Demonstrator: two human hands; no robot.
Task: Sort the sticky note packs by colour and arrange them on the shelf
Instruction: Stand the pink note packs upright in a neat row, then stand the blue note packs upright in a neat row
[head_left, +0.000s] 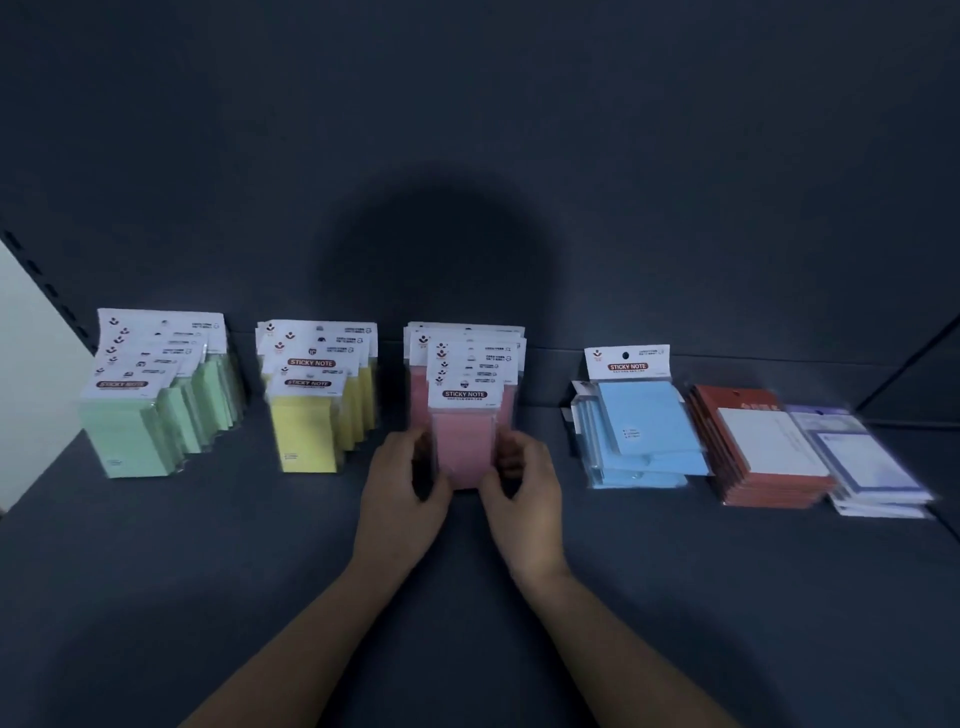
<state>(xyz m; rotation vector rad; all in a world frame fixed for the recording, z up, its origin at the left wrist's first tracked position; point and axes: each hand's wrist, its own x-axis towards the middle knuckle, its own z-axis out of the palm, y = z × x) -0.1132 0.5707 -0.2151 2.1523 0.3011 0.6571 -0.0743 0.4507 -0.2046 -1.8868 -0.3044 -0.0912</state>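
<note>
Left hand (402, 491), right hand (524, 493) grip pink pack (464, 447) between.

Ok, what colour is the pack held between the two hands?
The pack is pink, seen best in the head view.

Both bare forearms are reaching forward from the lower edge, converging toward the middle. The left hand (402, 486) is curling its fingers round the left edge of a pink pack (464, 449). The right hand (524, 493) is mirroring it, gripping the pack's right edge. The wrists are lying nearly straight, palms facing each other.
</note>
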